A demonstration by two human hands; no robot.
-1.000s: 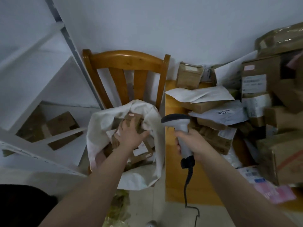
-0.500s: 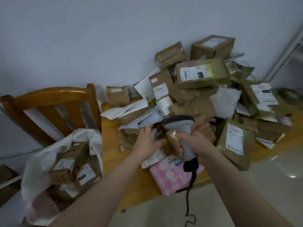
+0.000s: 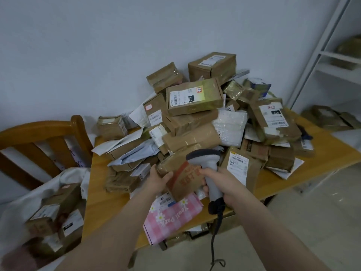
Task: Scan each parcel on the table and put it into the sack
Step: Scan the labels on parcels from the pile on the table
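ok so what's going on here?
A person is working through a heap of parcels on a wooden table. The left hand grips a brown taped parcel at the front of the heap, and the right hand holds a scanner right beside it. A white sack at the left holds several boxes.

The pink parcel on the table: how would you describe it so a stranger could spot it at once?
Start at the wooden table heaped with parcels and go to its near edge, just below the left hand. The pink parcel lies flat there. It alone is pink-and-white checked with white daisies; its neighbours are brown cardboard or plain white bags.
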